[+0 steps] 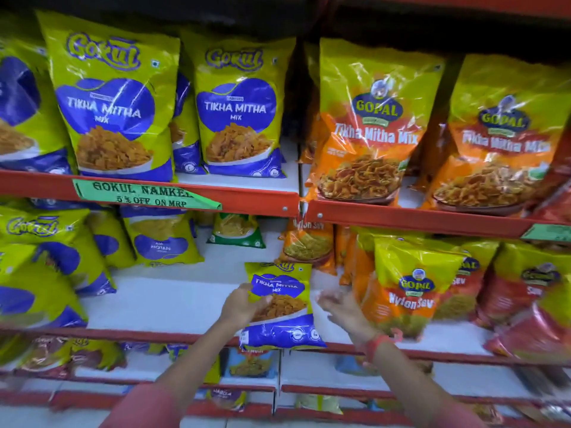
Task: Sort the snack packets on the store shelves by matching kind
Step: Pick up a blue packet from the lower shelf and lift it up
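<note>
Holding small Gokul Tikha Mitha pkt (pixel 279 304): your left hand (pixel 239 305) is clamped on its left edge, pkt upright over mid shelf (pixel 173 301). Right hand (pixel 341 307) at pkt's 3 o'clock, fingers spread, holding nothing. Gopal Nylon Sev pkt (pixel 411 288) further toward 3.

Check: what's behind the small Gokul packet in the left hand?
Bare white shelf and an orange Nylon Sev packet farther back. The small Gokul packet, gripped by the left hand, hides anything directly behind.

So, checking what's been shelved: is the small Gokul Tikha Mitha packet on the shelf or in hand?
In hand. The left hand grips the small Gokul packet upright before the shelf.
</note>
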`<state>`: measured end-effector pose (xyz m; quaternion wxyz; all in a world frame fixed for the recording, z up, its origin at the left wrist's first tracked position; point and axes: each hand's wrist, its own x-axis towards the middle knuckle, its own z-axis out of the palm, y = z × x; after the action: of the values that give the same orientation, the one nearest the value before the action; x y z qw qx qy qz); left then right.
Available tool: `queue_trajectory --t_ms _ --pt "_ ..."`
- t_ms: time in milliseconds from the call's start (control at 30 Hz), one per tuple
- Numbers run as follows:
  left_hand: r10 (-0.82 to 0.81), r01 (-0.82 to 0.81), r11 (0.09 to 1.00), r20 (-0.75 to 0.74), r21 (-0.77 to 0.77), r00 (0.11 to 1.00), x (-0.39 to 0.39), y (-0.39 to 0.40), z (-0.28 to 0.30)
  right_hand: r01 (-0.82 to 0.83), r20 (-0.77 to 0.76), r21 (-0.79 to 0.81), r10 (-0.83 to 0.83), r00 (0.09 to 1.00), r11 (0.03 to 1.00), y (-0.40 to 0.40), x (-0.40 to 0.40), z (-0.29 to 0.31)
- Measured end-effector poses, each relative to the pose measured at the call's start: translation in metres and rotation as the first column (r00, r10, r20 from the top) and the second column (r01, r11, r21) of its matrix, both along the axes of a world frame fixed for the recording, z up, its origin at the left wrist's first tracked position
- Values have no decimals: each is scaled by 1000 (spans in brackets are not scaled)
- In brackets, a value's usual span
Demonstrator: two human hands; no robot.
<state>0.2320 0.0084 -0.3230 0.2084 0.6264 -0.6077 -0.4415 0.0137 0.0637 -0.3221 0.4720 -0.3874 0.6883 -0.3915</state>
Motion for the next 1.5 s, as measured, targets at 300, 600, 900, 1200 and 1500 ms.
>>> queue_trajectory --t_ms 300,600,900,1200,1500 --pt "272 -112 889 -315 444 909 12 -21 -47 -114 293 279 28 956 954 -24 17 -33" --pt "185 -86 969 -448 233 875 32 12 -49 -71 227 52 57 972 996 8 12 -43" --pt "93 -109 994 -555 5 827 52 45 -8 -80 146 -211 113 983 974 39 27 -10" --pt "-90 -177 911 -599 -372 796 81 38 103 -101 88 -557 180 980 824 24 57 100" --pt "-269 -199 689 -501 -697 822 90 -40 235 -130 -25 -815 190 982 564 -58 69 229"
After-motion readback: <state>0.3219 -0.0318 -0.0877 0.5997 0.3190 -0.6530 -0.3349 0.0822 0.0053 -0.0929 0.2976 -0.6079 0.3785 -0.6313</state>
